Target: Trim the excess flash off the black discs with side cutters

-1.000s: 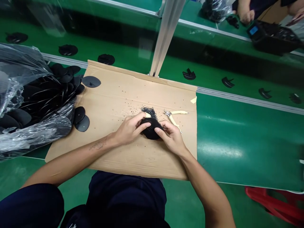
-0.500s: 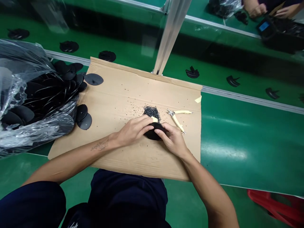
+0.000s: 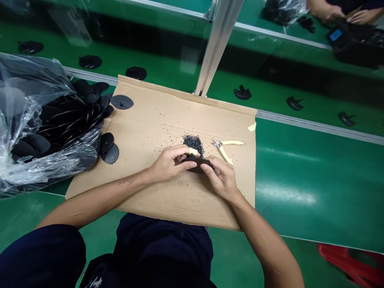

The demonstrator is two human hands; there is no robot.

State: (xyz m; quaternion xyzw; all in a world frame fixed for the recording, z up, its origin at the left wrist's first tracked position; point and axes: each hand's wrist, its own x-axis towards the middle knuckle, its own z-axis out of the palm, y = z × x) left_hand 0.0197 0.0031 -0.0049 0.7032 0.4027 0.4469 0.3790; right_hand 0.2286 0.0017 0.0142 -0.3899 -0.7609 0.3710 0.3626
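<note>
Both hands grip one black plastic disc (image 3: 196, 163) just above a cardboard sheet (image 3: 156, 120), and the disc shows almost edge-on. My left hand (image 3: 169, 164) pinches its left rim, with a yellowish wrap on the tip of a finger. On the right rim, my right hand (image 3: 222, 178) has its fingers closed. A small heap of black plastic shavings (image 3: 193, 141) lies just behind the disc. Yellow-handled cutters (image 3: 225, 149) rest on the cardboard right of the heap, close to my right hand.
A clear plastic bag (image 3: 33, 120) full of black discs lies at the left, with loose discs (image 3: 109, 148) spilled beside it. More black parts (image 3: 241, 93) ride the green conveyor behind an aluminium post (image 3: 216, 44). Another person's hands (image 3: 357, 15) work at top right. A red stool (image 3: 354, 260) stands lower right.
The disc has been tilted from showing its broad face to lying nearly edge-on between my hands. Both hands shifted slightly with it.
</note>
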